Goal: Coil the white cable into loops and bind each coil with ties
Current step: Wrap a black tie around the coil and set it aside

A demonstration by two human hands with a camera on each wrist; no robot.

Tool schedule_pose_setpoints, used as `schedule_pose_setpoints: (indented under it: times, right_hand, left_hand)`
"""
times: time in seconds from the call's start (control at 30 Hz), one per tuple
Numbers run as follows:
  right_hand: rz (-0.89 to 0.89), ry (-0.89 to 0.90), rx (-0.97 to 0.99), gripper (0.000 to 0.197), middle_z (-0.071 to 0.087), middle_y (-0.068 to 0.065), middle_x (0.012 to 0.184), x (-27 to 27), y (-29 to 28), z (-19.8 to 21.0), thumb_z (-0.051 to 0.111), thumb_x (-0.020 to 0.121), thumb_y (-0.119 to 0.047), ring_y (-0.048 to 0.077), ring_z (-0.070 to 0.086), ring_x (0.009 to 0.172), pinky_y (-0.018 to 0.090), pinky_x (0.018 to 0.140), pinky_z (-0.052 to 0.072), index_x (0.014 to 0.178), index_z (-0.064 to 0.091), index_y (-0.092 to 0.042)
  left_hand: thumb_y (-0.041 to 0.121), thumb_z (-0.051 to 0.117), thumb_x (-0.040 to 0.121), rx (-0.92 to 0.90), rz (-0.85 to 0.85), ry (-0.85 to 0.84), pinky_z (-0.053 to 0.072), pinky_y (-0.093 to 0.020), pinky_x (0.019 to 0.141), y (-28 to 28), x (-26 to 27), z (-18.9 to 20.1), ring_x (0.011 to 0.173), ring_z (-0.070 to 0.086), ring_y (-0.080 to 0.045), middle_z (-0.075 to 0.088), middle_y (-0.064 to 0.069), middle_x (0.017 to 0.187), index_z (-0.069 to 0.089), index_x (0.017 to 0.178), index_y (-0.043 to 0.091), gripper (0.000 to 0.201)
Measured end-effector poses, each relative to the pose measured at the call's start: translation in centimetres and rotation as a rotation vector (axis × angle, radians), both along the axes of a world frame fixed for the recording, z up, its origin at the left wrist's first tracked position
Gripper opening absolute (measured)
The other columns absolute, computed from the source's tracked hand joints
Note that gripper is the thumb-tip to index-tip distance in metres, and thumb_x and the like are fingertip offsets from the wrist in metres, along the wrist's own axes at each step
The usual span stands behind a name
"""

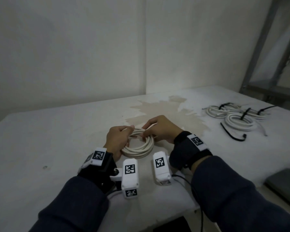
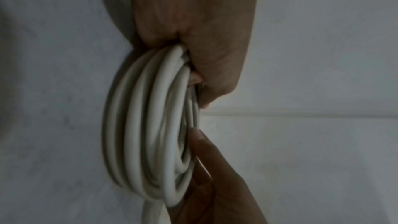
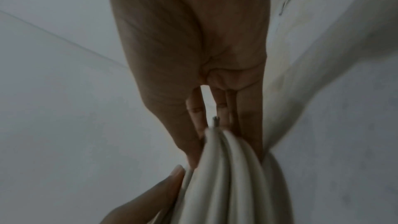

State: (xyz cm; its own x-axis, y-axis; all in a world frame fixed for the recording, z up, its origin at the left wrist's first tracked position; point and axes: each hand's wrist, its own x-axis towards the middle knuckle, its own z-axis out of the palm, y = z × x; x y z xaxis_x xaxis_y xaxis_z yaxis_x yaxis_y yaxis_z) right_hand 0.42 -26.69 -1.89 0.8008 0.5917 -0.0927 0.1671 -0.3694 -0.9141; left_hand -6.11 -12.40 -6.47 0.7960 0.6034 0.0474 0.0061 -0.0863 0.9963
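Note:
A white cable wound into several loops lies on the table in front of me, between both hands. My left hand grips the coil's left side, fingers curled round the bundle; the left wrist view shows the loops packed in that grip. My right hand pinches the far right part of the coil. In the right wrist view its fingers close on the strands, and the cable's cut end pokes up between them. No tie shows on this coil.
At the right rear of the table lie finished white coils bound with black ties, and a loose black tie sits beside them. A brownish stain marks the cloth. A metal rack stands at far right.

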Motion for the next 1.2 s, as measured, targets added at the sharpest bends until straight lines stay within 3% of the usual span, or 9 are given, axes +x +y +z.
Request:
schedule_pose_setpoints:
  times: [0.1, 0.17, 0.27, 0.37, 0.53, 0.63, 0.7, 0.93, 1.2]
  right_hand:
    - [-0.112, 0.000, 0.003, 0.017, 0.068, 0.013, 0.085, 1.4, -3.5, 0.6, 0.074, 0.082, -0.016, 0.022, 0.061, 0.074, 0.030, 0.068, 0.053, 0.093, 0.073, -0.003]
    - [-0.333, -0.186, -0.057, 0.016, 0.068, 0.006, 0.084, 3.4, -6.6, 1.0, 0.075, 0.081, -0.021, 0.021, 0.061, 0.079, 0.027, 0.070, 0.049, 0.090, 0.074, -0.008]
    - [-0.624, -0.386, -0.405, 0.021, 0.070, 0.012, 0.104, 6.9, -11.8, 1.1, 0.066, 0.080, -0.017, 0.028, 0.064, 0.099, 0.030, 0.084, 0.046, 0.096, 0.072, -0.004]
    - [-0.700, -0.311, -0.651, 0.023, 0.065, 0.020, 0.114, 8.3, -15.0, 0.6, 0.058, 0.075, -0.015, 0.036, 0.060, 0.108, 0.043, 0.096, 0.047, 0.094, 0.061, -0.002]
    - [-0.584, -0.267, -0.724, 0.027, 0.063, 0.021, 0.120, 7.6, -14.5, 0.3, 0.057, 0.089, -0.017, 0.032, 0.061, 0.103, 0.026, 0.071, 0.041, 0.105, 0.062, 0.003]
    - [-0.429, -0.125, -0.524, 0.031, 0.067, 0.016, 0.110, 6.9, -11.9, 0.6, 0.066, 0.083, -0.012, 0.018, 0.061, 0.074, 0.024, 0.058, 0.046, 0.112, 0.065, 0.000]
    - [-0.353, -0.061, -0.350, 0.030, 0.065, 0.008, 0.089, 5.6, -9.5, 1.5, 0.064, 0.084, -0.005, 0.012, 0.053, 0.063, 0.023, 0.052, 0.044, 0.114, 0.065, -0.003]
    - [-0.057, 0.319, 0.377, 0.027, 0.060, 0.006, 0.084, 0.7, -2.0, 4.4, 0.053, 0.086, 0.011, 0.017, 0.060, 0.072, 0.023, 0.061, 0.056, 0.103, 0.065, -0.006]
    - [0.035, 0.408, 0.473, 0.021, 0.055, 0.007, 0.076, -0.1, 5.3, 2.8, 0.052, 0.086, 0.014, 0.019, 0.060, 0.068, 0.023, 0.057, 0.056, 0.079, 0.057, -0.005]
  left_hand:
    - [0.027, 0.068, 0.086, 0.088, -0.051, 0.020, 0.033, -0.025, 0.049, -1.7, 1.1, 0.2, 0.035, 0.038, -0.014, 0.051, -0.001, 0.040, 0.075, 0.073, 0.012, 0.021]
    - [0.028, 0.067, 0.087, 0.106, -0.073, 0.030, 0.032, -0.026, 0.050, -2.0, 1.5, 0.2, 0.035, 0.038, -0.014, 0.047, 0.002, 0.036, 0.075, 0.073, 0.012, 0.022]
    - [0.028, 0.067, 0.088, 0.103, -0.086, 0.035, 0.033, -0.028, 0.053, -1.9, 1.8, 0.0, 0.041, 0.040, -0.018, 0.048, 0.002, 0.036, 0.074, 0.069, 0.014, 0.024]
    - [0.027, 0.067, 0.088, 0.108, -0.091, 0.032, 0.034, -0.029, 0.056, -1.9, 1.9, -0.1, 0.042, 0.042, -0.018, 0.051, 0.001, 0.039, 0.074, 0.066, 0.017, 0.025]
    - [0.026, 0.067, 0.087, 0.094, -0.091, 0.023, 0.035, -0.032, 0.060, -1.9, 1.8, -0.1, 0.044, 0.042, -0.019, 0.054, -0.001, 0.045, 0.074, 0.066, 0.016, 0.024]
    - [0.024, 0.067, 0.088, 0.067, -0.091, 0.018, 0.036, -0.031, 0.058, -2.0, 1.6, 0.1, 0.043, 0.042, -0.020, 0.054, -0.001, 0.044, 0.074, 0.069, 0.015, 0.022]
    - [0.024, 0.067, 0.087, 0.052, -0.088, 0.012, 0.035, -0.030, 0.056, -2.0, 1.4, 0.1, 0.041, 0.040, -0.021, 0.051, -0.002, 0.043, 0.073, 0.068, 0.014, 0.022]
    - [0.025, 0.068, 0.086, 0.048, -0.056, 0.021, 0.032, -0.024, 0.049, 1.1, -0.1, 0.5, 0.036, 0.037, -0.015, 0.044, 0.002, 0.039, 0.070, 0.068, 0.009, 0.024]
    - [0.013, 0.067, 0.086, -0.119, 0.017, -0.018, 0.025, -0.016, 0.038, 4.0, -1.2, 0.4, 0.033, 0.030, -0.012, 0.040, -0.004, 0.046, 0.061, 0.064, 0.005, 0.024]
